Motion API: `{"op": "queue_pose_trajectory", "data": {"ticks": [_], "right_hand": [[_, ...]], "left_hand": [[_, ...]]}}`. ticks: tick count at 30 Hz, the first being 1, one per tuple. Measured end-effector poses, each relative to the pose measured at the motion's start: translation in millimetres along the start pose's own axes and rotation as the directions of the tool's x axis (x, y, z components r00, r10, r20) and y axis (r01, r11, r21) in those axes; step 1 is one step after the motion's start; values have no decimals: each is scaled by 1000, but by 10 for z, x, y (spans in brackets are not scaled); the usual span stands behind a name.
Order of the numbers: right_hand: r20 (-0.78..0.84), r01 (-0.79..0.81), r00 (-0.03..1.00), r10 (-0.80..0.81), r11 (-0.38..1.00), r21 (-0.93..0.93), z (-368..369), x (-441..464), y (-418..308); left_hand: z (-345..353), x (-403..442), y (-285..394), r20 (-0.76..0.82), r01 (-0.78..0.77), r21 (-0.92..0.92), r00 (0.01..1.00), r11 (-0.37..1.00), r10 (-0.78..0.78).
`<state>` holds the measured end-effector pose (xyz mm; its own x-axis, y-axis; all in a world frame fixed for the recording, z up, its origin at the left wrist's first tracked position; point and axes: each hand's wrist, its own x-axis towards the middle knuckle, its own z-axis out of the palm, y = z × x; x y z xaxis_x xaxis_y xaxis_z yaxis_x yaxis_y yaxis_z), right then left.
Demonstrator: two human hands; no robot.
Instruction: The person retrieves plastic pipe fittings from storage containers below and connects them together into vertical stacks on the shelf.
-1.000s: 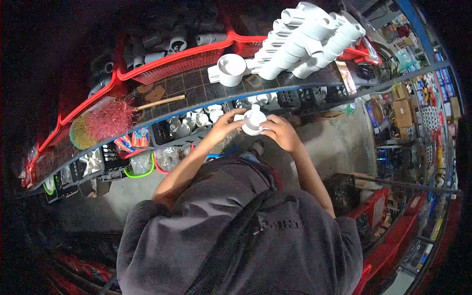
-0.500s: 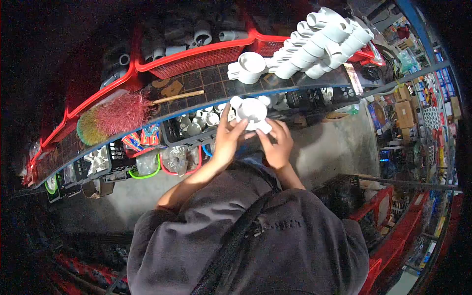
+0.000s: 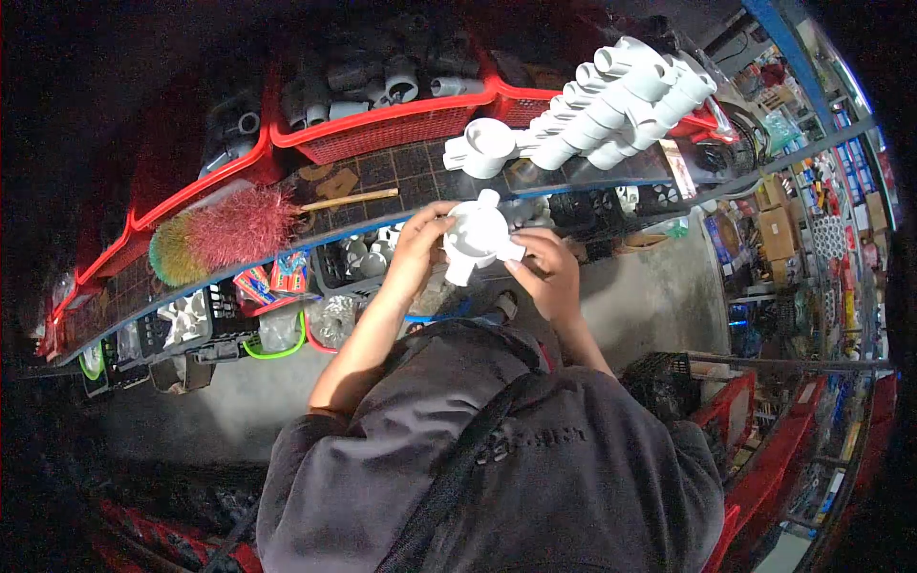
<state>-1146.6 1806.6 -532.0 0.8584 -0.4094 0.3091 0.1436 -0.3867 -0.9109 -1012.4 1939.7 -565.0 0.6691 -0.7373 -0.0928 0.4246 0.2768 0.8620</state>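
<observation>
Between my two hands is a white round plastic junction box (image 3: 478,232), with short pipe spouts sticking out of its rim and its hollow side facing up. My left hand (image 3: 417,246) grips its left edge, thumb over the rim. My right hand (image 3: 548,274) pinches the spout on its right side. Beyond it on the shelf (image 3: 411,175) sits a similar white box (image 3: 488,143), beside a stacked pile of white pipe fittings (image 3: 611,110).
Red baskets (image 3: 387,122) with pipe fittings line the back of the shelf. A pink and green duster (image 3: 239,227) lies at the left. Below hang black crates (image 3: 177,320) and a green-handled basket (image 3: 277,334). Stocked shelving (image 3: 821,229) stands at the right.
The junction box has been turned in my hands, so its spouts point in other directions. It has shifted slightly left and down, with my left hand now at its left edge.
</observation>
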Motion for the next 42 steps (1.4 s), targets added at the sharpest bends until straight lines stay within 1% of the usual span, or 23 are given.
{"op": "queue_pose_trajectory", "data": {"ticks": [1,2,3,4,5,6,7,8,10,11,13,14,15,16,17,18,20,22,24,28,31,41,42], "right_hand": [[-71,52,996,-52,999,6,46,0,-24],[-70,52,996,-51,999,7,64,-4,-13],[-159,68,984,-75,997,-47,81,-11,10],[-245,81,964,-103,992,-102,97,-11,24],[-292,119,942,-167,977,-174,107,29,-12],[-293,121,937,-190,964,-239,106,64,16],[-294,120,932,-212,946,-302,104,106,65],[-329,229,891,-313,936,-269,126,189,150],[-381,313,840,-386,919,-239,174,320,212],[-386,297,851,-356,932,-206,183,363,222],[-410,288,844,-345,938,-195,229,441,226],[-432,279,838,-333,942,-186,257,482,229],[-443,312,830,-340,940,-137,287,522,255],[-442,314,830,-341,940,-136,301,551,250],[-430,311,837,-338,941,-133,308,578,239],[-419,310,844,-335,942,-129,315,608,231],[-400,306,854,-334,943,-134,323,648,257],[-417,313,848,-326,944,-102,345,677,270],[-391,315,859,-331,943,-108,340,694,280],[-351,312,871,-343,939,-143,313,749,319],[-346,314,871,-348,937,-153,299,782,343],[-351,290,881,-317,948,-127,277,832,441],[-355,293,884,-306,952,-91,281,830,445]], "left_hand": [[37,18,46,11,-20,22,1000,1000,20],[57,38,71,8,-44,-33,999,999,44],[85,45,95,4,-67,-87,998,994,68],[217,37,147,-47,-107,-183,994,977,100],[221,1,198,2,-87,-157,996,984,88],[215,-33,221,51,-67,-129,996,989,74],[236,-46,202,-28,-96,-81,995,992,94],[237,-49,170,-56,-170,38,983,985,172],[301,-67,138,-130,-287,243,937,927,324],[289,-33,109,-127,-287,247,937,926,325],[237,77,41,-187,-362,442,858,821,479],[242,113,66,-242,-329,478,842,814,483],[213,196,65,-212,-384,580,780,719,588],[201,267,90,-170,-425,671,710,608,684],[200,297,123,-194,-374,701,719,607,667],[196,334,152,-195,-376,702,716,605,671],[193,404,201,-139,-422,742,663,520,736],[191,463,223,-171,-409,730,666,547,726],[148,527,194,-112,-449,748,641,489,760],[162,543,205,-132,-420,754,656,505,743],[137,577,186,-102,-426,773,648,469,755],[133,664,181,-82,-435,766,664,473,743],[133,670,183,-80,-437,766,664,472,744]]}}
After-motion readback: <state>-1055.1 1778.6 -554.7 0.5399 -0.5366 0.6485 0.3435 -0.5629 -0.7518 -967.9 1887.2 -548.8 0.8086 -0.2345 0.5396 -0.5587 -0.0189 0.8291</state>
